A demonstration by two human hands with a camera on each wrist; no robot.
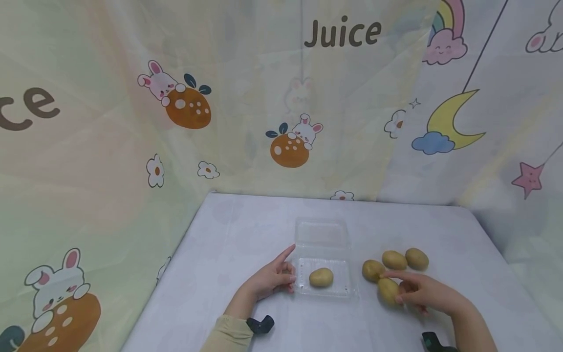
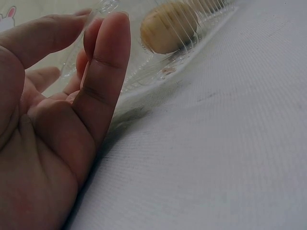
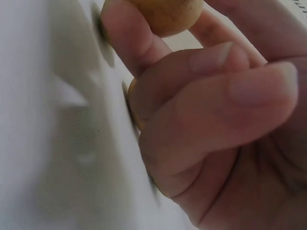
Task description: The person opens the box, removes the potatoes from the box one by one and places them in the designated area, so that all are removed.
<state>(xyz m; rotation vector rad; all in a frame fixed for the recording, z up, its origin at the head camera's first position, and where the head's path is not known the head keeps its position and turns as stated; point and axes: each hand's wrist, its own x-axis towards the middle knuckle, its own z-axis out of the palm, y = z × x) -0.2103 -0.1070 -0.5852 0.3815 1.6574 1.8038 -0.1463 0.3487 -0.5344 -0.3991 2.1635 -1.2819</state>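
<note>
A clear plastic clamshell box (image 1: 352, 286) lies with its lid (image 1: 321, 233) folded back, and one potato (image 1: 321, 277) sits in its base. At the box's left edge is my left hand (image 1: 273, 278), index finger stretched along the side and the other fingers loosely bent by the rim. In the left wrist view its fingertips (image 2: 112, 33) overlap the clear wall. My right hand (image 1: 428, 292) pinches a potato (image 1: 388, 290) between thumb and index finger, right of the box. Bent fingers partly hide a potato (image 3: 172, 17) in the right wrist view.
Beside the pinched potato lies a second one (image 1: 372, 270), with two others, a middle one (image 1: 394, 260) and a far right one (image 1: 417, 259), behind. A white cloth covers the table (image 1: 246, 225). Printed curtains (image 1: 246, 98) stand behind and at both sides.
</note>
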